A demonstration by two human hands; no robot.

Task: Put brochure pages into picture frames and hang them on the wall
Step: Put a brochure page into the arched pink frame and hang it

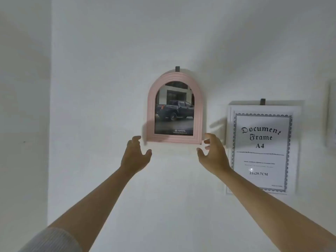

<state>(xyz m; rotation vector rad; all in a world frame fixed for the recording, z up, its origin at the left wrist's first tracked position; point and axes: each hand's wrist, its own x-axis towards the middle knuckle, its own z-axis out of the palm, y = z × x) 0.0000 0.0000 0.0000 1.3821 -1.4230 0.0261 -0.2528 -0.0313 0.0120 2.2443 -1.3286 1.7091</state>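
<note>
The wall is white and plain, and at the far left it bends into a corner. A pink frame with a round arch top hangs in the middle of the wall from a small dark hook. Inside it is a brochure page that shows a dark pickup truck by a building, with the word TOYOTA at the bottom. To the right hangs a white frame on its own dark hook; its paper reads "Document Frame A4". Part of another pale frame peeks in at the right edge. The left hand is just under the pink frame's bottom left corner, fingers spread and bent, holding nothing. The right hand is by the bottom right corner, fingers spread too, also holding nothing.
</note>
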